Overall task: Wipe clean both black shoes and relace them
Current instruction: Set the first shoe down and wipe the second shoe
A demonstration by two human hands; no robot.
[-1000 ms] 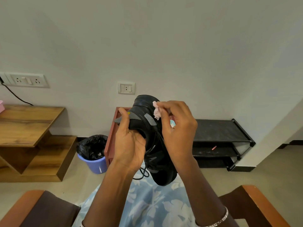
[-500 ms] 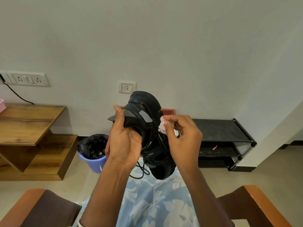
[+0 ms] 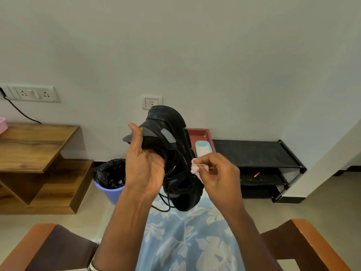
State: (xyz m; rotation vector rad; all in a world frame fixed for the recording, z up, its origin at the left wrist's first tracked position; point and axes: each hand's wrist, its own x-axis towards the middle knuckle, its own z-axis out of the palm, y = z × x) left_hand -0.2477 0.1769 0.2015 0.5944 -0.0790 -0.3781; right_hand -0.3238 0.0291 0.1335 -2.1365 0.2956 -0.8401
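1. Right now my left hand (image 3: pixel 144 169) grips the black shoe (image 3: pixel 172 133) at its opening. The thumb is pressed up against the grey tab and the fingers are tucked inside, out of sight.
2. That shoe is in the air over my lap (image 3: pixel 185 241). It hangs nearly upright, with its lower end just above the blue floral cloth.
3. A loose black lace (image 3: pixel 165 205) dangles from the shoe's lower part towards my lap.
4. My right hand (image 3: pixel 220 182) has its fingers curled, pinching a small pink wipe (image 3: pixel 195 169). The wipe touches the right side of the shoe, near the lacing.
5. A lilac bin (image 3: pixel 109 193) stands on the floor behind my left hand, lined with a black bag (image 3: pixel 109 172). A few pale scraps show inside the bag.
6. A red tray (image 3: pixel 201 133) sits behind the shoe, against the wall. A light blue dish (image 3: pixel 198 147) lies in it near its right edge and holds something pale that I cannot identify.
7. A black shoe rack (image 3: pixel 254 153) stands to the right of the tray, with one small pink object (image 3: pixel 256 174) on its middle shelf.
8. A pink container (image 3: pixel 2 124) sits at the left edge of the wooden table (image 3: pixel 35 145). It is cut off by the frame, so I cannot tell what is in it.
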